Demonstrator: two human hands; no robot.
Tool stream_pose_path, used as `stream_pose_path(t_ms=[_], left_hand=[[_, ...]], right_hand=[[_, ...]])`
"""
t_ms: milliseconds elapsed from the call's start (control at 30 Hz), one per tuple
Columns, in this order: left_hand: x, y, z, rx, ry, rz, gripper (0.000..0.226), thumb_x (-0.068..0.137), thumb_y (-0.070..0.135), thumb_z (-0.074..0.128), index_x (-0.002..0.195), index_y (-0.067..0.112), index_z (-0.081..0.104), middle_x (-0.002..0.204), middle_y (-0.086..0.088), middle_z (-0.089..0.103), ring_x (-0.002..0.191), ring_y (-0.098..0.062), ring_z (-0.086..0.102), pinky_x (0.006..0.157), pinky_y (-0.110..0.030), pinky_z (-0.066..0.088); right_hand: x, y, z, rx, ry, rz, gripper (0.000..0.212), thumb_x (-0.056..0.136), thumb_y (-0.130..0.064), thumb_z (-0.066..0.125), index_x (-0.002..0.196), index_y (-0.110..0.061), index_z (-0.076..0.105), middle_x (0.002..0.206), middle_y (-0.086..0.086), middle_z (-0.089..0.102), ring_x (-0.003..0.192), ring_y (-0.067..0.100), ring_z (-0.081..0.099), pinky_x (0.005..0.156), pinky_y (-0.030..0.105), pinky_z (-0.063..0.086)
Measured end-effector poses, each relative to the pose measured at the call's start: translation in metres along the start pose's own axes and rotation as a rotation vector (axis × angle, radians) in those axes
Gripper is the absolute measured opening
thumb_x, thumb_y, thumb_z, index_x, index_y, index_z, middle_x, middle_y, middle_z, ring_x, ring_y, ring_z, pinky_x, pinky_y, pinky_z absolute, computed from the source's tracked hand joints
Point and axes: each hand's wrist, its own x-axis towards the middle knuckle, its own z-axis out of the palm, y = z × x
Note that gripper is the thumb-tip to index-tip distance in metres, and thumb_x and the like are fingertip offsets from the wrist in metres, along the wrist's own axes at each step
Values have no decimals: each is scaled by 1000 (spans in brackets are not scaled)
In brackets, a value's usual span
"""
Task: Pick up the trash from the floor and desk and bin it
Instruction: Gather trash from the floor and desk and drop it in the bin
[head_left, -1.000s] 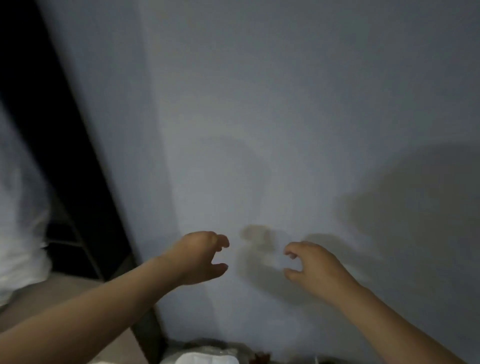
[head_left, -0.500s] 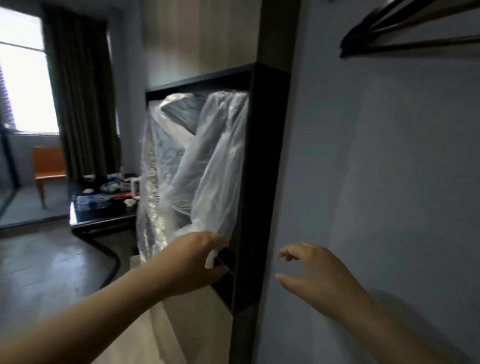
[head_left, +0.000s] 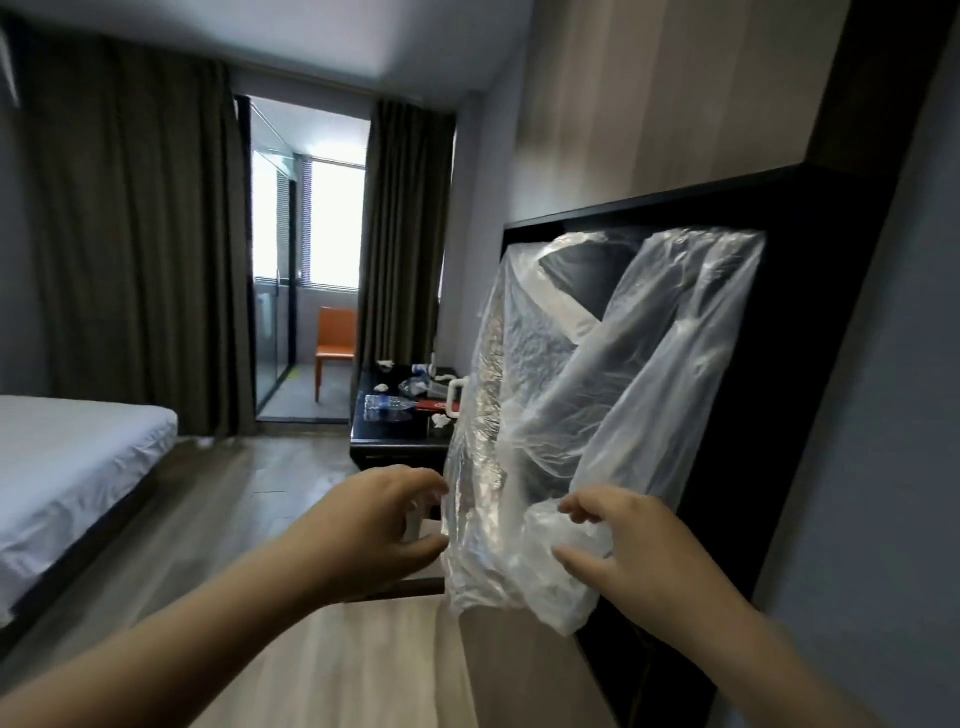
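Clear plastic bags (head_left: 597, 395) hang in a black-framed open cabinet (head_left: 810, 322) on the right. My left hand (head_left: 384, 525) is at the bags' left edge, fingers and thumb curved apart with nothing between them. My right hand (head_left: 634, 551) is in front of the bags' lower part, fingers and thumb spread around a bulge of plastic without closing on it. Further back a dark desk (head_left: 400, 441) carries trash: an empty plastic bottle (head_left: 387, 402), crumpled tissues (head_left: 382, 387) and wrappers (head_left: 421, 384).
A white bed (head_left: 67, 457) fills the left side. Wooden floor (head_left: 249, 499) runs between the bed and the desk. An orange chair (head_left: 336, 343) stands beyond a glass door, with dark curtains (head_left: 130, 249) on both sides. A light wooden counter (head_left: 363, 665) lies below my arms.
The view has swung left from a blank grey wall to the cabinet and the room. Both hands keep the same curved pose and now sit against the hanging plastic bags.
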Motion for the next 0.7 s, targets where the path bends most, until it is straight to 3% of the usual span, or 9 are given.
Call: stream_pose_path(t_ms=[400, 700], left_hand=[[29, -174, -42, 29, 30, -69, 46, 84, 49, 61, 127, 36, 52, 122, 20, 57, 107, 4, 53, 89, -14, 45], [49, -301, -44, 19, -6, -97, 48, 86, 51, 57, 130, 38, 47, 123, 21, 55, 106, 5, 51, 83, -8, 38]], right_hand=[[150, -96, 85, -41, -18, -102, 41, 84, -47, 64, 123, -33, 58, 111, -18, 62, 99, -4, 55, 89, 17, 46], [241, -147, 155, -49, -76, -95, 45, 85, -48, 62, 127, -33, 55, 117, -19, 59, 107, -3, 53, 94, 18, 44]])
